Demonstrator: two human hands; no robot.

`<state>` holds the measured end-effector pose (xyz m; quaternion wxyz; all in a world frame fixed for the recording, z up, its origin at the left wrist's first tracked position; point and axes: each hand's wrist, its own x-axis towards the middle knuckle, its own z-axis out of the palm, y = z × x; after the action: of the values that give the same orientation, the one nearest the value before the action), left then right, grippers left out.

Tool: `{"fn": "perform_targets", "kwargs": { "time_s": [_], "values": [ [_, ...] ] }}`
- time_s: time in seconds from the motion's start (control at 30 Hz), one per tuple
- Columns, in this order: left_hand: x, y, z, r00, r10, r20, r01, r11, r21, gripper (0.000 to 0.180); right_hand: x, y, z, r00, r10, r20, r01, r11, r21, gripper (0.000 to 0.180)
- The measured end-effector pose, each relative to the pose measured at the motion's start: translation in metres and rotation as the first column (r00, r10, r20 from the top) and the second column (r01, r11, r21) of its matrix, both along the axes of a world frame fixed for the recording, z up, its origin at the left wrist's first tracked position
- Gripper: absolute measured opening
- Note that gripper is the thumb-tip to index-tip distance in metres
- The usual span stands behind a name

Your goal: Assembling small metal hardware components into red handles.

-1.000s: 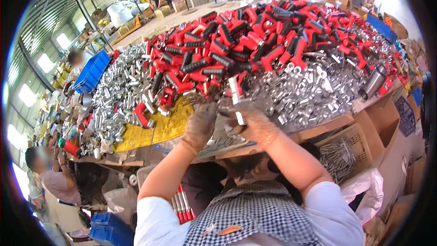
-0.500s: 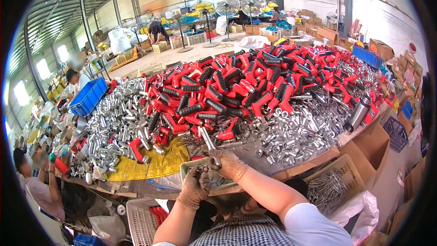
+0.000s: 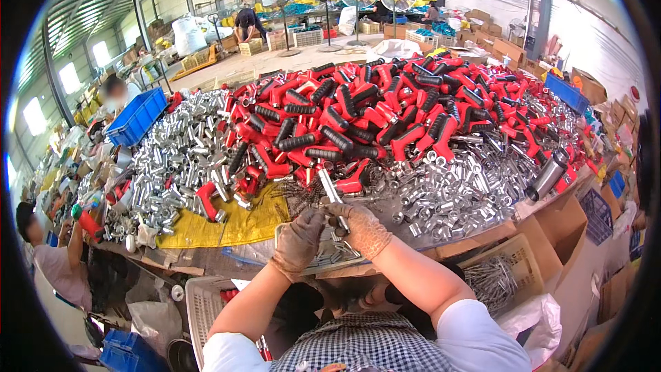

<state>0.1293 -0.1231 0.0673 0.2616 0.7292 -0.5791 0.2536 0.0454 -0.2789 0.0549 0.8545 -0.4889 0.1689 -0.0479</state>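
Note:
My two gloved hands meet over a shallow tray [image 3: 286, 234] of small metal parts at the table's near edge. My right hand [image 3: 363, 229] grips a red-handled tool with a silver metal tube [image 3: 333, 193] that points up and away from me. My left hand [image 3: 299, 240] is closed around the tool's lower end beside the right hand. Just beyond them lies a big heap of red tools with black grips [image 3: 385, 117] and a spread of shiny metal tubes [image 3: 447, 200].
A yellow cloth [image 3: 227, 224] covers the table left of the tray. More silver tubes [image 3: 175, 165] and a blue crate [image 3: 138, 116] lie at the left. A basket of metal rods [image 3: 492, 275] and cardboard boxes [image 3: 561, 224] stand at the right. A seated person [image 3: 48, 255] works at the far left.
My view has tipped up and steadied. Both hands have drawn closer to the tray at the table edge, still together on the red-handled tool.

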Motion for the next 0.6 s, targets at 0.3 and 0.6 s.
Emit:
{"fn": "perform_targets", "kwargs": {
  "time_s": [0.3,0.6],
  "values": [
    [-0.025,-0.013,-0.002,-0.742,-0.389,-0.546,-0.130,0.883,-0.451,0.037,-0.011,-0.028,0.007,0.979,-0.114,0.168,0.112,0.994,0.017,0.037],
    [0.000,0.029,-0.016,0.120,-0.287,-0.950,-0.098,0.949,-0.299,0.032,-0.061,-0.074,0.027,0.999,0.041,0.007,-0.002,0.215,-0.977,0.041]
  ]
}}
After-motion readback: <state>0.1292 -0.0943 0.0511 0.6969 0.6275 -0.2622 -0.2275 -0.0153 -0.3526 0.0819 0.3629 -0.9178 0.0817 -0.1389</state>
